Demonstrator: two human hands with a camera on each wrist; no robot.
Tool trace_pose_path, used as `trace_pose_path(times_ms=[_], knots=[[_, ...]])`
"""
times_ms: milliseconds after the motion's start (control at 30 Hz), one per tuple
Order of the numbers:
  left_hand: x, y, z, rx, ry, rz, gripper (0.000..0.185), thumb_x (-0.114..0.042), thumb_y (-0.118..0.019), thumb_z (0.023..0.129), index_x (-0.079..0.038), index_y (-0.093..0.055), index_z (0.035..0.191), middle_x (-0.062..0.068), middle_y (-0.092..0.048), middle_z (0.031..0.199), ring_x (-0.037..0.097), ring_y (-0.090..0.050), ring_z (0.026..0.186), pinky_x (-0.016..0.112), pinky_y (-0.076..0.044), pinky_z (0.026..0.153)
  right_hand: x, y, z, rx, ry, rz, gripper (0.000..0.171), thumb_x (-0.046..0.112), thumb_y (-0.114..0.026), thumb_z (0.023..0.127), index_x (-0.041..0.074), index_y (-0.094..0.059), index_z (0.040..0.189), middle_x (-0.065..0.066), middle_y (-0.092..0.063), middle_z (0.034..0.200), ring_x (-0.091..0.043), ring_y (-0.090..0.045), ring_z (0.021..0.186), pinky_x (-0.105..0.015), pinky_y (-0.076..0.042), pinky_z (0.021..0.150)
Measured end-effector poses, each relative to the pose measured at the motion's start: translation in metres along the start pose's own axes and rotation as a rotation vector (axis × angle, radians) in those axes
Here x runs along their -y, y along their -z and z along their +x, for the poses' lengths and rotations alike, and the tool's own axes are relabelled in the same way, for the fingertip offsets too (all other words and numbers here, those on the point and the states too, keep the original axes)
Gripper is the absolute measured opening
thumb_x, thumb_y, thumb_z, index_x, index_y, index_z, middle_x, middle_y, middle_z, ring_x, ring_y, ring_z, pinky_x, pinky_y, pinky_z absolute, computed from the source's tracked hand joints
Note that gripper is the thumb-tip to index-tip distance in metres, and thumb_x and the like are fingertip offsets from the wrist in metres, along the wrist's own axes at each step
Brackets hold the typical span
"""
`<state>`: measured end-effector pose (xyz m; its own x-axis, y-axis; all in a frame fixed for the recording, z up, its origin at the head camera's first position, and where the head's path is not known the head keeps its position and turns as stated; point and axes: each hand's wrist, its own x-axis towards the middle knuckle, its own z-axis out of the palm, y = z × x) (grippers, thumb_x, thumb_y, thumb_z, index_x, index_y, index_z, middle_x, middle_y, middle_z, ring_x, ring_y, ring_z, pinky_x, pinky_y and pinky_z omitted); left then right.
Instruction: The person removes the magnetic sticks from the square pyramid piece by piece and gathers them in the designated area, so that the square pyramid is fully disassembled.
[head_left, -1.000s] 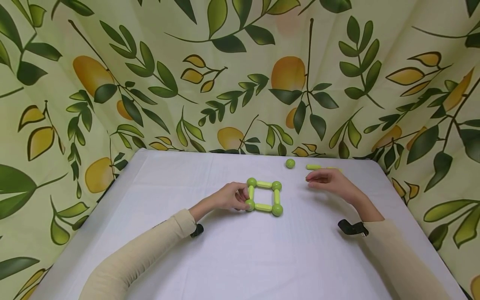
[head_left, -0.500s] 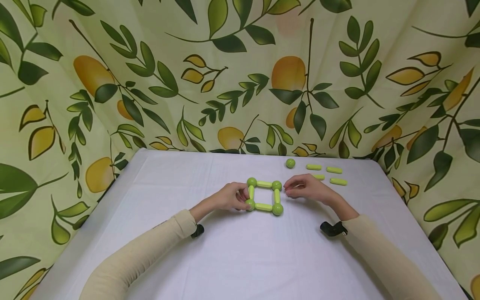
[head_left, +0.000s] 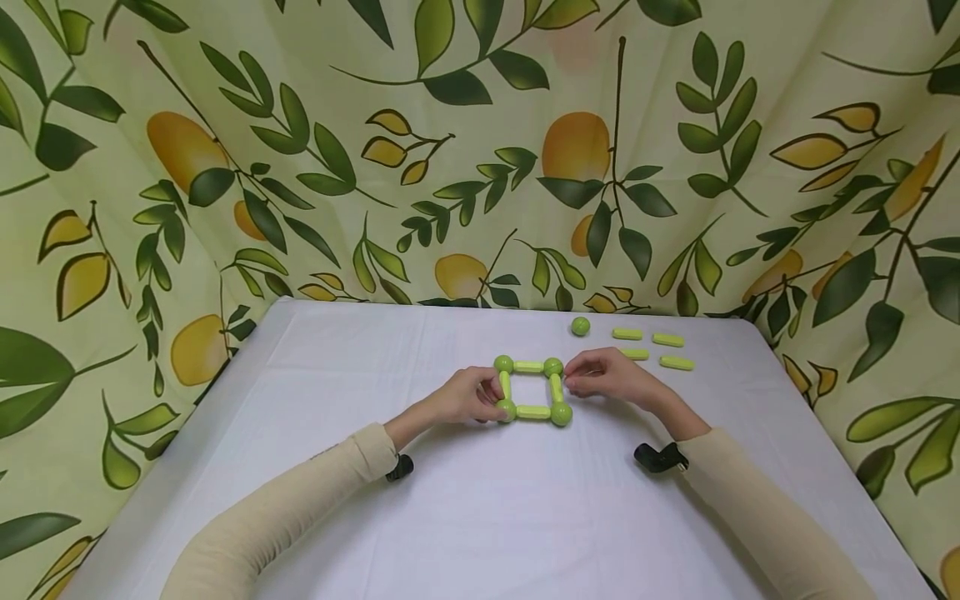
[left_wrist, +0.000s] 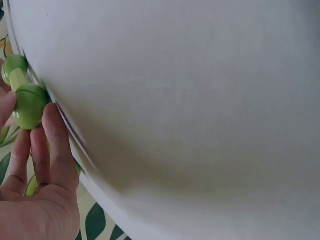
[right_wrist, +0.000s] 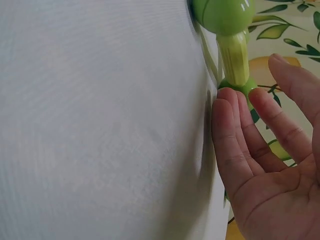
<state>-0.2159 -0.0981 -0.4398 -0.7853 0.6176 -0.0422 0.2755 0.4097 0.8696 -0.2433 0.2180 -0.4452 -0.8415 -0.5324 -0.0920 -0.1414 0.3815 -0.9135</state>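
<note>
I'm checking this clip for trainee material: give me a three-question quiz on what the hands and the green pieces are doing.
1. True or false: the green square frame has a ball at each of its four corners.
2. How many loose sticks lie by the loose ball? A) two B) four C) seven
3. Which side of the frame does the left hand hold?

Key:
1. True.
2. B; one stick is partly hidden behind the right hand.
3. Its left side, fingers on the near-left ball.
</note>
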Motion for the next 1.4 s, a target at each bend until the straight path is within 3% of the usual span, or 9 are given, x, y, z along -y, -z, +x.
trace_pose_path(times_ms=[167,300,500,733,1000,1400], knots=[[-0.001,-0.001,0.0,-0.008,0.013,0.029,0.027,-0.009,-0.087,0.082,-0.003,-0.064,0.096,0.004,-0.066,0.091,0.015,-0.067,0.076,0.031,-0.058,0.062,-0.001,-0.003,-0.001,-0.029,-0.011,0.007,0.025,0.012,-0.074,0.095,-0.004,-0.069,0.115,-0.015,-0.07,0.105,-0.025,-0.066,0.094,-0.033,-0.057,0.081],[-0.002,0.003,0.005,-0.054,-0.008,0.074,0.029,-0.014,-0.088,0.083,-0.004,-0.065,0.098,0.004,-0.066,0.093,0.014,-0.065,0.079,0.028,-0.056,0.063,-0.001,-0.006,-0.001,-0.036,-0.02,0.036,0.027,0.013,-0.075,0.095,-0.005,-0.069,0.114,-0.014,-0.071,0.101,-0.025,-0.068,0.093,-0.034,-0.058,0.081],[-0.006,0.008,0.026,-0.141,-0.108,0.105,0.029,-0.009,-0.085,0.085,0.002,-0.066,0.104,0.014,-0.068,0.1,0.024,-0.064,0.091,0.033,-0.053,0.085,0.0,-0.01,0.001,-0.05,-0.046,0.034,0.029,0.015,-0.078,0.093,-0.005,-0.069,0.113,-0.013,-0.073,0.097,-0.024,-0.07,0.089,-0.032,-0.058,0.079],[-0.008,0.009,0.056,-0.122,-0.115,0.181,0.031,-0.012,-0.083,0.088,0.0,-0.069,0.114,0.011,-0.069,0.116,0.025,-0.061,0.113,0.037,-0.045,0.102,0.0,-0.016,0.003,-0.066,-0.067,0.02,0.03,0.016,-0.079,0.092,-0.005,-0.068,0.11,-0.013,-0.074,0.093,-0.021,-0.071,0.082,-0.031,-0.058,0.073],[-0.002,0.005,0.076,-0.079,-0.059,0.157,0.026,-0.009,-0.081,0.089,0.001,-0.072,0.111,0.009,-0.072,0.108,0.02,-0.066,0.104,0.026,-0.051,0.092,0.004,-0.025,0.002,-0.123,-0.097,-0.035,0.032,0.018,-0.082,0.089,-0.003,-0.065,0.108,-0.01,-0.071,0.076,-0.013,-0.059,0.068,-0.025,-0.048,0.061],[-0.004,-0.006,0.086,-0.072,-0.065,0.162,0.019,-0.013,-0.076,0.095,-0.004,-0.073,0.111,0.005,-0.074,0.104,0.016,-0.068,0.1,0.024,-0.052,0.085,0.008,-0.033,0.0,-0.159,-0.083,-0.065,0.033,0.015,-0.081,0.089,-0.006,-0.065,0.11,-0.01,-0.068,0.073,-0.013,-0.056,0.066,-0.023,-0.045,0.058]])
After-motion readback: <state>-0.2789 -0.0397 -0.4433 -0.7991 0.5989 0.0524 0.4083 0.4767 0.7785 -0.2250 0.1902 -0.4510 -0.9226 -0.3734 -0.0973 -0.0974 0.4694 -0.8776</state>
